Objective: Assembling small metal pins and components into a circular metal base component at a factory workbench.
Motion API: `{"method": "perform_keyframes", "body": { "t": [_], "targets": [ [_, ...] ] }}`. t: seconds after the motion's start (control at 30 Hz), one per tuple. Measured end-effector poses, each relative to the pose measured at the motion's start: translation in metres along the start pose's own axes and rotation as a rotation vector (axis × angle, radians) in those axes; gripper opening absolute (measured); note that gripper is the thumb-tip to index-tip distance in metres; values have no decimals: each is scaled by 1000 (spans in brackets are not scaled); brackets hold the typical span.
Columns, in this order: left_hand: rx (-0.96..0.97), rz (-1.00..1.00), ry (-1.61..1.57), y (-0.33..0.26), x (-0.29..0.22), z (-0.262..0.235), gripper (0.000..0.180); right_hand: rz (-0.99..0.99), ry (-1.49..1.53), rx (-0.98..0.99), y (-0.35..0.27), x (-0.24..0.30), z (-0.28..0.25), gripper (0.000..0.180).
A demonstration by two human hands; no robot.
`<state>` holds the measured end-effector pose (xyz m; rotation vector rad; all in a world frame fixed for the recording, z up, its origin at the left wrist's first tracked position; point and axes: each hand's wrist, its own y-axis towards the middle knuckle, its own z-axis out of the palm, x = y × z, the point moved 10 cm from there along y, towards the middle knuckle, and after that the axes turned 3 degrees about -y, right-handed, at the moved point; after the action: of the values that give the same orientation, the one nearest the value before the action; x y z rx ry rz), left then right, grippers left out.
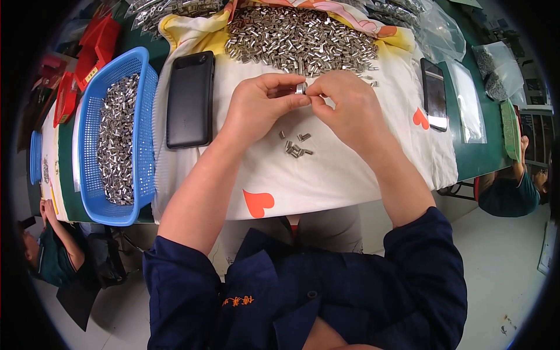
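Head view: one metal sleeve pinched between both hands

Head view puts the small metal sleeve (301, 88) right where our two hands meet, raised a little above the white cloth (326, 181) that covers the table (475, 157). Our left hand (259, 105) closes thumb and forefinger on its left side, and our right hand (344, 108) nips it from the right, so both sets of fingers are clenched on the same piece. Its long axis looks roughly upright, though it is too small for us to be sure. Neither hand is nearer; the sleeve sits between them. Just below our hands lies a little cluster of loose sleeves (296, 147), the big heap (300, 38) lies beyond our fingertips, and the blue basket (143, 64) of sleeves stands well off to our left past a black phone (189, 99)
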<state>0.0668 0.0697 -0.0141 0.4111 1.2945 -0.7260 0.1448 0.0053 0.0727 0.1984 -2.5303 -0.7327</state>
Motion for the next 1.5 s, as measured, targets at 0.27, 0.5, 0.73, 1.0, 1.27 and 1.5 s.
{"method": "perform_keyframes", "body": {
  "t": [0.27,0.5,0.73,1.0,1.27,1.5],
  "targets": [
    [39,-8,-38,0,-1,2,30,166,215,118,1,-21,3,8],
    [112,-43,47,-6,1,13,29,454,420,362,-5,-53,20,14],
    [276,-148,195,-16,10,32,26,108,-152,89,6,-48,12,12],
    [167,-70,96,-7,4,21,27,165,-167,146,0,-49,19,6],
    [32,10,-139,1,-3,0,31,336,527,205,1,-37,14,9],
    [42,-10,-133,0,0,2,30,175,237,116,2,-20,7,9]
  ]
}}
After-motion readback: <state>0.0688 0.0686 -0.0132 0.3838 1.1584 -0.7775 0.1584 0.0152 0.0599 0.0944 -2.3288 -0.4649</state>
